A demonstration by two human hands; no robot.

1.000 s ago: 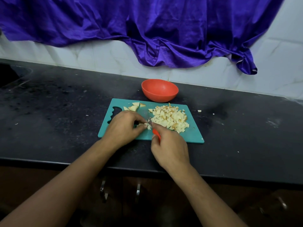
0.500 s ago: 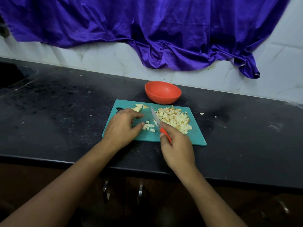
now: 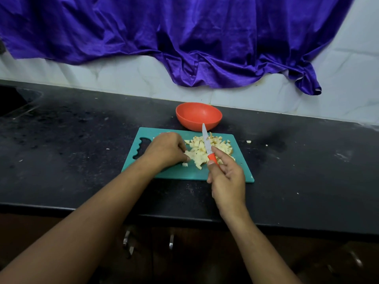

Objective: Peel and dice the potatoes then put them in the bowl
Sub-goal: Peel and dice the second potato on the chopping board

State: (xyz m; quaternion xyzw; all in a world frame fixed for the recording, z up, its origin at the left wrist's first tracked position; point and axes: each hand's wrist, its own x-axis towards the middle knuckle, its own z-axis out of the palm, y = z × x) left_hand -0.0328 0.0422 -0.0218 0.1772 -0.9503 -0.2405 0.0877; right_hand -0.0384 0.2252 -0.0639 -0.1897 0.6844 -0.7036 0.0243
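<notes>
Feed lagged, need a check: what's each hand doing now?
Left hand: curled against the potato dice; grip cannot be told.
Right hand: holding the knife.

Diced potato (image 3: 202, 152) heaped mid teal board (image 3: 180, 173); orange bowl (image 3: 198, 115) just behind, w/ nothing inside.

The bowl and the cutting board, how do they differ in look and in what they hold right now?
The bowl is orange-red and round; the cutting board is teal, flat and rectangular, with a grip cutout. The bowl looks empty; the cutting board carries the diced potato. Both rest on the black counter, the bowl just behind the cutting board.
</notes>
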